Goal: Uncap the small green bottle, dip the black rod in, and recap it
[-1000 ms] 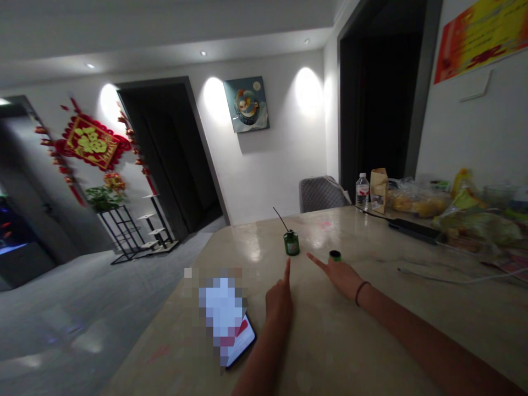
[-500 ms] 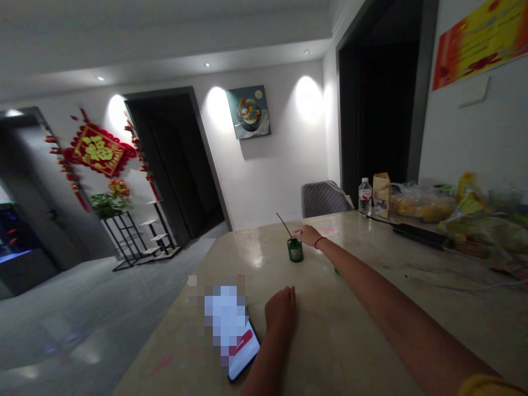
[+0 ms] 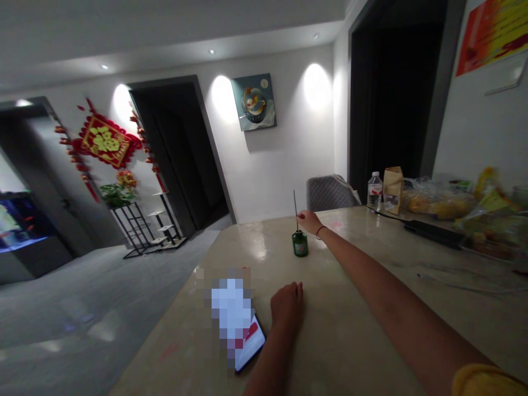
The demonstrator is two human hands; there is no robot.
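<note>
With thumb and fingers pinched, my right hand grips a thin dark stick. The stick stands almost upright, and its lower end reaches the mouth of a small green glass bottle. Whether the tip is inside the neck is hard to see. Nearer to me, my left hand rests on the table as a loose fist, its fingertips mostly hidden and no object showing in it. A lit phone, partly blurred out, lies just left of that wrist.
The pale stone table spreads under both arms. Along its right side are a water bottle, a paper bag, plastic food bags, a black elongated object and a thin cable. A grey chair stands behind.
The stick, leaning left from the bottle's mouth before, is now nearly upright in my right hand's pinch. My left hand stays resting on the table. The whole view has shifted slightly.
</note>
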